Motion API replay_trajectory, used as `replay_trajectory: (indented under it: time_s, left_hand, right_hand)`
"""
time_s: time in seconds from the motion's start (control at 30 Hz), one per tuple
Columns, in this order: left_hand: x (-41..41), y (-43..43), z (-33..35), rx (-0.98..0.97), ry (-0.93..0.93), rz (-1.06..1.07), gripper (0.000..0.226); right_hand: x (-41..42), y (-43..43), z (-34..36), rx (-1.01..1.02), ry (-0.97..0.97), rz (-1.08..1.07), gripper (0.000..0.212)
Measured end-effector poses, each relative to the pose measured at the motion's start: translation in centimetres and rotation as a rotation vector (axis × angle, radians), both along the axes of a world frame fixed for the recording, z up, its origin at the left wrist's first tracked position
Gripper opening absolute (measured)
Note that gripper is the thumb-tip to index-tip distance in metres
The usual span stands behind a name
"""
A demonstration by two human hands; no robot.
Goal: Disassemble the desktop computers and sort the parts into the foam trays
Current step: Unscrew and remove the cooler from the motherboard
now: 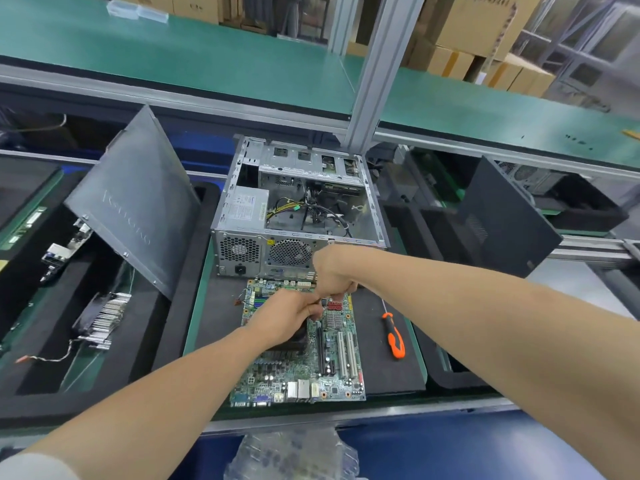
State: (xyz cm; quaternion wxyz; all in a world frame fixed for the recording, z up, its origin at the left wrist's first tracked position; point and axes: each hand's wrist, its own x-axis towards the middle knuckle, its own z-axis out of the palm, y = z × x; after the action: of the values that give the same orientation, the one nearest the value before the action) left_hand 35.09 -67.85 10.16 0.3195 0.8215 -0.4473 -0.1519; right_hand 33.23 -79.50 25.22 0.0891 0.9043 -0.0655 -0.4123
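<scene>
Meeting over the far end of the motherboard [311,368], the left hand [285,317] and right hand [332,275] touch, fingers curled; whether they pinch anything I cannot tell; the motherboard lies flat on a dark mat [221,323] on the bench [195,317]; the open case [298,202] stands at twelve o'clock of it; an orange screwdriver [393,336] lies at three o'clock.

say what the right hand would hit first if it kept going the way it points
Probably the left hand: the right hand points down-left, and their fingers look nearly touching over the motherboard. Depth is unclear.
</scene>
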Motion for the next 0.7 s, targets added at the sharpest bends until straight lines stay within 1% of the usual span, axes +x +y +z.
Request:
replay_trajectory:
  time_s: [0.03, 0.07, 0.13, 0.17, 0.2, 0.27, 0.3, 0.33, 0.37, 0.4, 0.43, 0.47, 0.5, 0.53, 0.57, 0.6, 0.63, 0.67, 0.7]
  left_hand:
    - [0.1, 0.0, -0.1, 0.0, 0.002, 0.008, 0.024]
    - [0.1, 0.0, -0.2, 0.004, 0.007, 0.015, 0.024]
    - [0.1, -0.1, -0.2, 0.024, 0.02, 0.011, 0.027]
    - [0.1, -0.2, -0.2, 0.039, 0.024, 0.0, 0.029]
    - [0.2, -0.2, -0.3, 0.054, 0.036, -0.007, 0.028]
    - [0.2, -0.3, -0.4, 0.074, 0.095, 0.014, 0.026]
    - [0.2, -0.2, -0.5, 0.082, 0.119, 0.032, 0.026]
    - [0.1, -0.2, -0.5, 0.083, 0.129, 0.044, 0.026]
    - [0.2, -0.1, -0.6, 0.076, 0.127, 0.049, 0.026]
    - [0.3, 0.0, -0.8, 0.059, 0.125, 0.057, 0.026]
    - [0.3, 0.0, -0.9, 0.037, 0.119, 0.062, 0.026]
    - [0.3, 0.0, -0.9, 0.019, 0.11, 0.066, 0.026]
    - [0.3, 0.0, -0.9, 0.01, 0.097, 0.071, 0.024]
    - [0.3, -0.1, -0.8, 0.01, 0.09, 0.073, 0.023]
    - [0.2, -0.1, -0.8, 0.015, 0.085, 0.067, 0.024]
    - [0.1, -0.1, -0.7, 0.013, 0.076, 0.056, 0.025]
    - [0.1, 0.0, -0.6, 0.01, 0.061, 0.044, 0.025]
    - [0.1, 0.0, -0.5, 0.003, 0.055, 0.033, 0.024]
    - [0.1, 0.0, -0.5, -0.006, 0.06, 0.022, 0.022]
  right_hand:
    - [-0.2, 0.1, 0.0, -0.058, -0.054, 0.178, 0.034]
    - [-0.4, 0.1, -0.2, -0.081, -0.113, 0.306, 0.032]
    - [-0.8, -0.1, -0.3, -0.089, -0.212, 0.464, 0.024]
    - [-1.1, -0.2, -0.3, -0.107, -0.237, 0.568, 0.016]
    - [-1.2, -0.2, -0.3, -0.139, -0.25, 0.722, 0.01]
    - [-1.0, 0.0, -0.8, -0.2, -0.252, 1.07, 0.009]
    - [-0.9, 0.0, -1.0, -0.206, -0.251, 1.184, 0.011]
    - [-0.8, 0.0, -1.1, -0.2, -0.251, 1.228, 0.012]
    - [-0.7, -0.2, -1.0, -0.194, -0.245, 1.213, 0.012]
    - [-0.5, -0.5, -0.6, -0.167, -0.238, 1.134, 0.01]
    - [-0.4, -0.7, -0.1, -0.11, -0.242, 0.995, 0.015]
    - [-0.2, -0.9, 0.2, -0.046, -0.243, 0.792, 0.031]
    - [0.1, -1.0, 0.4, 0.023, -0.223, 0.528, 0.049]
    - [0.5, -1.0, 0.3, 0.082, -0.165, 0.242, 0.061]
    - [0.8, -0.9, 0.2, 0.119, -0.075, -0.027, 0.066]
    - [1.1, -0.6, -0.1, 0.117, 0.024, -0.228, 0.064]
    - [1.3, -0.3, -0.4, 0.096, 0.115, -0.329, 0.056]
    - [1.4, 0.1, -0.5, 0.06, 0.158, -0.301, 0.046]
    - [1.4, 0.4, -0.4, 0.016, 0.142, -0.171, 0.038]
